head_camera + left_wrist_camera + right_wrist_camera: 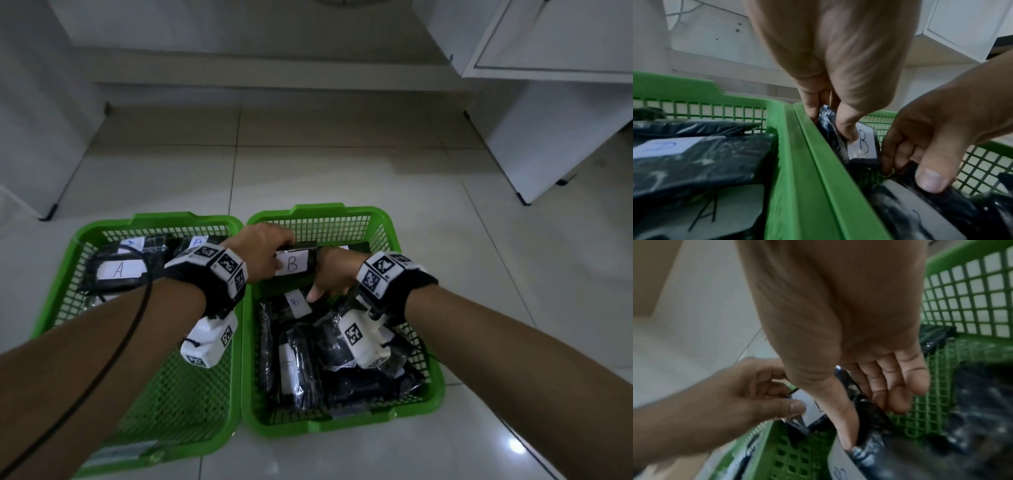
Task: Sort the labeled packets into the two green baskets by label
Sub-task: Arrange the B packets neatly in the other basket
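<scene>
Two green baskets stand side by side on the floor. The left basket (65,263) holds black packets with A labels (118,270). Several black packets with B labels (297,303) lie in the right basket (397,236). My left hand (263,253) pinches the left end of a black packet labelled B (293,263), upright just above the far left corner of the right basket. The label (862,142) shows beside my thumb. My right hand (329,274) is at that packet's right end; its thumb (931,180) and fingers (890,386) pinch the black plastic of a packet lying below.
White cabinets (548,137) stand on the right and a white unit (34,137) on the left, with bare tiled floor (308,171) beyond the baskets. A black cable (102,359) runs along my left forearm over the left basket.
</scene>
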`<state>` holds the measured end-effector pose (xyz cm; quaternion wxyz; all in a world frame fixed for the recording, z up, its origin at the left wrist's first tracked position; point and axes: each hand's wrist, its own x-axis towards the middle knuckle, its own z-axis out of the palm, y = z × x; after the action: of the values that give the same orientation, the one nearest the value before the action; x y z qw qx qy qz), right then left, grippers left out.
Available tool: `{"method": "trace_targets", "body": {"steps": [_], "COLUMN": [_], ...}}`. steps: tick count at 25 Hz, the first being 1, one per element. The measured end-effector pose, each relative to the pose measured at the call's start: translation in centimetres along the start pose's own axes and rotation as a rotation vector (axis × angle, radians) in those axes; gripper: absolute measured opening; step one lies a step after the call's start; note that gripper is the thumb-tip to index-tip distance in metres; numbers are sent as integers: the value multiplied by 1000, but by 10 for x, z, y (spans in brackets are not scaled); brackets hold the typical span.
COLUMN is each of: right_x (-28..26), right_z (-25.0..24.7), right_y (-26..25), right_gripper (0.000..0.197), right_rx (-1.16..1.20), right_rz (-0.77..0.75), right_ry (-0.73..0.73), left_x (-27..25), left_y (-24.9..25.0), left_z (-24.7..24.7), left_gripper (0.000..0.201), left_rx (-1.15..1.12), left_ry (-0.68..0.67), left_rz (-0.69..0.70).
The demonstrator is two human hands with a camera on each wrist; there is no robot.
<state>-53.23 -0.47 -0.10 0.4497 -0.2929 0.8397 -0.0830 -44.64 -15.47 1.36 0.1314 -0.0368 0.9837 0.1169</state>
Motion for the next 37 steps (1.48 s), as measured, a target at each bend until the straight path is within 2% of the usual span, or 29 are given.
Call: {"method": "trace_targets", "body": {"steps": [3, 5, 7, 10, 12, 14, 17, 20, 22, 25, 27, 28, 31, 34, 37], "right_x": [-4, -14, -29, -50, -54, -54, -51, -47, -43, -42, -43, -44, -46, -51, -55], "right_z": [-5, -21, -47, -85, -93, -89, -77, -72, -72, -72, -72, -72, -72, -73, -70], "right_y": [-3, 4, 13, 32, 44, 53, 64, 70, 72, 77, 79, 81, 87, 89, 94], "right_gripper": [28, 30, 23, 20, 15, 14, 17, 16, 6, 23, 25, 24, 23, 25, 27], "right_rx": [32, 16, -26, -22, 69, 183, 281, 349, 422, 523, 578, 619, 806, 944, 1029], "right_rz": [33, 55, 85, 147, 166, 154, 147, 141, 152, 191, 172, 169, 163, 128, 103], "right_ry": [-48, -91, -86, 102, 227, 264, 258, 297, 324, 337, 329, 333, 359, 338, 330], "left_x": [2, 3, 3, 7, 10, 12, 12, 15, 19, 22, 20, 19, 26, 37, 47], "left_y": [-1, -1, 2, 8, 13, 18, 25, 27, 27, 32, 35, 39, 59, 94, 113], "left_z": [-2, -3, 0, 11, 13, 15, 19, 24, 23, 21, 19, 17, 9, 13, 32], "left_gripper": [31, 29, 29, 30, 30, 30, 51, 72, 75, 73, 77, 73, 38, 30, 32], "left_rx": [-37, -79, -53, 32, 73, 146, 245, 325, 379, 397, 415, 409, 186, 48, 90], "left_ry": [3, -9, -66, -146, -173, -203, -204, -326, -332, -329, -325, -292, -169, -274, -321], "left_rz": [-28, -55, -50, -10, -4, 0, 36, 92, 111, 106, 114, 123, 154, 181, 242]}}
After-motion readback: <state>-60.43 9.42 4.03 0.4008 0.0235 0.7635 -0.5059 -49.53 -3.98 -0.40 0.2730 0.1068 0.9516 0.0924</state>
